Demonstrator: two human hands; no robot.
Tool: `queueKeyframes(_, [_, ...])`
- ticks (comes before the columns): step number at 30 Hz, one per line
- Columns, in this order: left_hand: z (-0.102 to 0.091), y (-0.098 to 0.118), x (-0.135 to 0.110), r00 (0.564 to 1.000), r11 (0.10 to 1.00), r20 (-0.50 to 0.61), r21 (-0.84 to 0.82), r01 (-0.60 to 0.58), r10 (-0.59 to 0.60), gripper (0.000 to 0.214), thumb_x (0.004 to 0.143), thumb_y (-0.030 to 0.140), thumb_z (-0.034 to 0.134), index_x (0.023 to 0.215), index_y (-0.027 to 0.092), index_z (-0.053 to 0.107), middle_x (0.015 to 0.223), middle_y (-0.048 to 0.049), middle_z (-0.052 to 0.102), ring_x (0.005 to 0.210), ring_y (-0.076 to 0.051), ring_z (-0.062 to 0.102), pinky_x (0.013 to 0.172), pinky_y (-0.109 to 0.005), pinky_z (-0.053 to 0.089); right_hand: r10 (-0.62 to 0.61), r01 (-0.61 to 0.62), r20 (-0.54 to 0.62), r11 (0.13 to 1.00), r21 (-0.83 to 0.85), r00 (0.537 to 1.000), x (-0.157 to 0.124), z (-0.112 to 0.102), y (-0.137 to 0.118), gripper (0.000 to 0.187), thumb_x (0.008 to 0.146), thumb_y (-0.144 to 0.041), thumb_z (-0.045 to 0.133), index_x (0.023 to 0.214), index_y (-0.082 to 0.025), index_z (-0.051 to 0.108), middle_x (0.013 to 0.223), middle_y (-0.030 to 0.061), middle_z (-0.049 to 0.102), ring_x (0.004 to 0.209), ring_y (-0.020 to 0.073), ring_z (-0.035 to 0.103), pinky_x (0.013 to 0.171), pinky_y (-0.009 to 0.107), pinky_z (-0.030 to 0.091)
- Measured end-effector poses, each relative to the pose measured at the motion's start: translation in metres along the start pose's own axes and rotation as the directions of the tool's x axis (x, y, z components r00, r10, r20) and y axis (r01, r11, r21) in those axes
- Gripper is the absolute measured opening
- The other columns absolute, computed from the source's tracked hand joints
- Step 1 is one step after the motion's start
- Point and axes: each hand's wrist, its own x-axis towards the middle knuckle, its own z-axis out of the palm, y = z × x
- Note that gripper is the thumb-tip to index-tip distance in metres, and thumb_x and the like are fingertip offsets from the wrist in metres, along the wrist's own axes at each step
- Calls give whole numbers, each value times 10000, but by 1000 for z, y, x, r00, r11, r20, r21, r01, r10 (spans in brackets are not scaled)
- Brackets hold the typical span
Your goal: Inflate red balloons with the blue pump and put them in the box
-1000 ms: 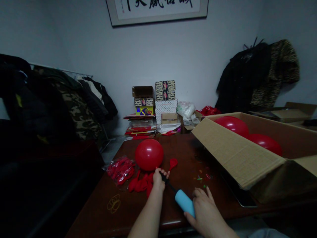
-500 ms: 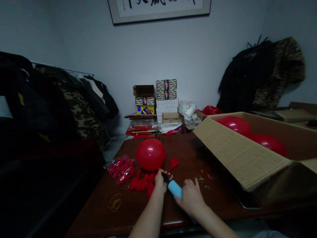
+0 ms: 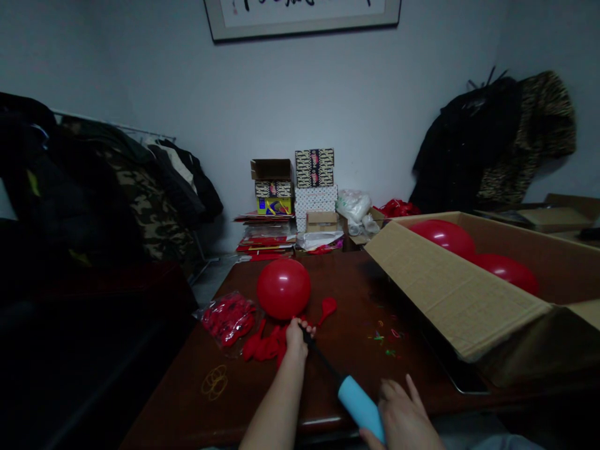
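Across the dark wooden table (image 3: pixel 347 331), as seen from the head camera, the inflated red balloon (image 3: pixel 284 289) stands near the far edge, its neck pinched at the tip of the black shaft of a hand pump (image 3: pixel 360 407). The left hand (image 3: pixel 295 337) sits just below the balloon, fingers curled closed around the neck and pump tip, holding both together. The pump slants toward the near edge of the table, ending in a light-blue handle. The right hand (image 3: pixel 403 417) is at the handle's lower end, partly cut off by the frame; its fingers (image 3: pixel 398 390) are raised and spread, and the view does not settle whether they grip the handle. Deflated red balloons (image 3: pixel 265 345) lie on the table directly behind the left hand, with a clear plastic bag of red balloons (image 3: pixel 229 319) to their left and a single small uninflated balloon (image 3: pixel 327 307) to their right. A loop of yellow rubber bands (image 3: pixel 215 382) lies near the table's left edge and small coloured bands (image 3: pixel 387 337) lie right of center. A cardboard box (image 3: pixel 450 294) on the table's right side holds two inflated red balloons (image 3: pixel 442 239). Stacked patterned boxes (image 3: pixel 314 187) stand beyond the far edge.
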Motion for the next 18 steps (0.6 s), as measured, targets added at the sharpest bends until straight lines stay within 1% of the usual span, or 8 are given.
queueKeyframes(4, [3,-1,0,1000,999,14,-31,25,-24,214,796,259,490,628,195,374,472,70,368,359,-77,372,456,-242,399,15,-16,60,1000,18,998,-16,-9,9,447,745,-495,509,934,-130,686,1121,185,591,1147,325,446,1060,540,61])
queueKeyframes(10, [5,-2,-5,999,996,35,-73,45,-42,228,799,252,490,612,193,373,474,65,374,366,-79,377,469,-253,417,30,-32,72,999,33,997,-17,-29,2,502,741,-485,499,1010,-94,661,1150,199,566,1177,339,414,1063,545,38])
queueKeyframes(13, [1,1,-7,999,996,35,-82,36,-33,226,811,238,469,611,192,375,474,60,385,372,-83,387,489,-267,437,15,-18,57,999,47,998,-17,-28,0,507,735,-489,501,1014,-96,659,1137,198,570,1165,339,422,1064,543,43])
queueKeyframes(18, [0,6,-11,999,996,38,-88,21,-18,236,834,210,425,605,194,369,469,58,390,374,-83,386,531,-292,468,-9,9,-17,999,45,1000,-12,-21,-1,500,720,-497,515,987,-102,666,1111,188,579,1135,332,440,1062,535,39])
